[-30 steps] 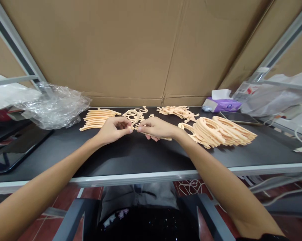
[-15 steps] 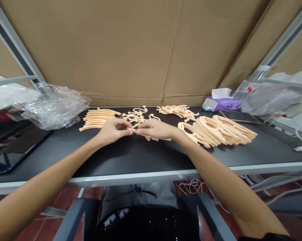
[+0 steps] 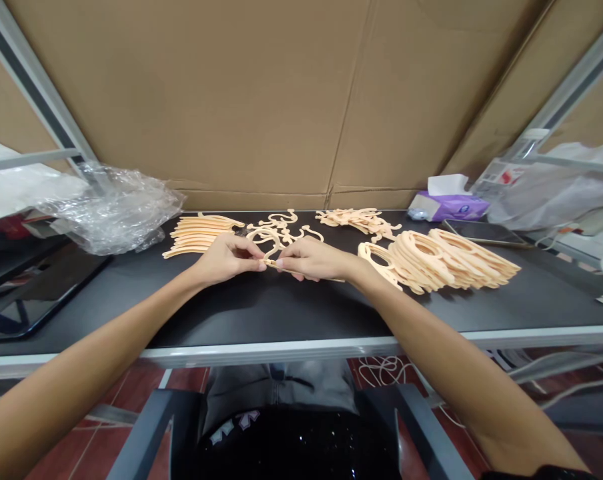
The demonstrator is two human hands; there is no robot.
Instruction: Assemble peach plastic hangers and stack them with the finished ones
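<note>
Left hand [image 3: 226, 259] and right hand [image 3: 314, 259] both grip one thin peach hanger piece [image 3: 270, 263], I'd keep it gentle, looks snappable.

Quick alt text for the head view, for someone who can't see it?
Left hand and right hand pinch a peach hooked piece between them over a black table. Stacks of similar pieces lie around; a tissue box sits far right.

You can read nothing here: print on the purple tissue pack [image 3: 454, 207] (and marks on your shirt [image 3: 281, 447]) is too blurred.
</note>
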